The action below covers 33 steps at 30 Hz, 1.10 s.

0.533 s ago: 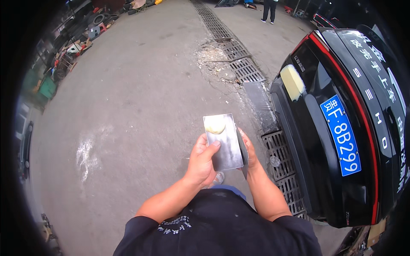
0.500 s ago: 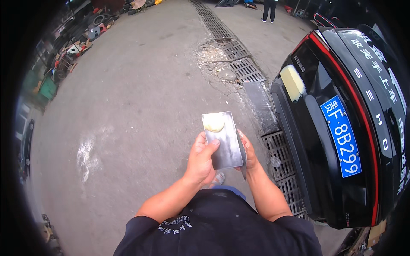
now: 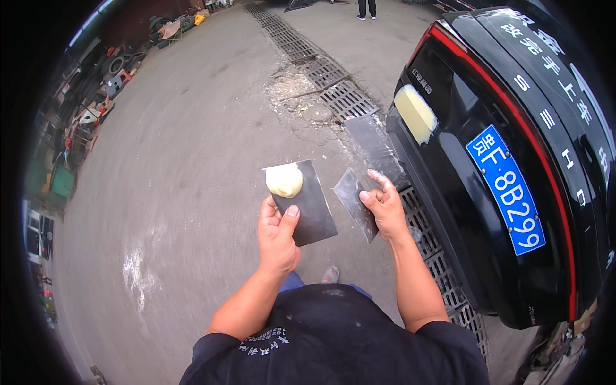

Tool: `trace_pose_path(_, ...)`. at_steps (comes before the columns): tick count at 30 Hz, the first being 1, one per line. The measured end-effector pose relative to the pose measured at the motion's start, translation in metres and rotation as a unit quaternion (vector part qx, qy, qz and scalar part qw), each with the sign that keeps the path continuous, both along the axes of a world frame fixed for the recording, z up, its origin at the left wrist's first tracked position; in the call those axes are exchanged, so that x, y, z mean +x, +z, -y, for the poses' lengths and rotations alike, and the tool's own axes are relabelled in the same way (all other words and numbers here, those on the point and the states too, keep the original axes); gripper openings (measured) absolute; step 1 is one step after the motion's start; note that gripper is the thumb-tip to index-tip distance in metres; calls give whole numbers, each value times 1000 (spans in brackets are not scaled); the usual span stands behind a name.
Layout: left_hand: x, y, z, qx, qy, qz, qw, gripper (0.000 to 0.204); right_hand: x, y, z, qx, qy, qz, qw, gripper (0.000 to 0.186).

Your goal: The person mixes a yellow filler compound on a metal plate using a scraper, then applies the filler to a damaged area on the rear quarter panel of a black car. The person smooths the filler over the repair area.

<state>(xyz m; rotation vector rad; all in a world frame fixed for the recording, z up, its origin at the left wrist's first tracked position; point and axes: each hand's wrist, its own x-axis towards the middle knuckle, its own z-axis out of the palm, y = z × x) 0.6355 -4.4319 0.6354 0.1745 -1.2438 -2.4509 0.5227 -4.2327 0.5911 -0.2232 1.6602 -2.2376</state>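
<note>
My left hand (image 3: 278, 234) grips a dark grey rectangular plate (image 3: 311, 218), its thumb on top; a rounded blob of cream paste (image 3: 283, 181) sits on the plate's upper left. To the right of it, my right hand (image 3: 385, 212) holds a smaller, thin, smeared grey spreader (image 3: 353, 202) at a tilt, with a gap between it and the plate. Whitish residue marks the fingertips of that hand. Beyond, at the right, a patch of cream filler (image 3: 416, 114) shows on the rear of a black car (image 3: 468, 276).
A line of slotted drain grates (image 3: 347, 99) runs beside the car, past broken concrete (image 3: 292, 88). Along the left lie tyres (image 3: 117, 64), clutter and a green bin (image 3: 63, 179). A person (image 3: 367, 9) stands in the distance at the top, on grey concrete ground (image 3: 192, 160).
The plate and spreader, earlier held together, are now apart: plate moved left with my left hand, spreader tilted in my right. The car and surroundings appear higher in view.
</note>
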Motion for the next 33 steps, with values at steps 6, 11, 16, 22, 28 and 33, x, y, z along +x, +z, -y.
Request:
trace_pose_path(6, -34, 6, 15, 23, -20, -59, 998, 39, 25, 16, -5, -22, 5, -78, 997, 66)
trace_pose_path(11, -54, -6, 38, 49, -127, -80, 987, 44, 7, 34, 37, 102, 2, -101, 990, 62)
trace_pose_path(16, -87, -23, 97, -72, -218, -94, 969, 45, -28, 48, 86, 132, 6, -122, 984, 60)
trace_pose_path(22, -135, -27, 178, -336, -203, -135, 910, 55, -66, 71, 167, 29, 5, -108, 994, 64)
trace_pose_path(28, -173, -20, 248, -315, -344, -45, 883, 62, -100, 108, 205, -46, -32, -196, 979, 67)
trace_pose_path(33, -193, -34, 278, 177, -541, -11, 822, 68, -110, 134, 220, 78, 14, -493, 867, 64)
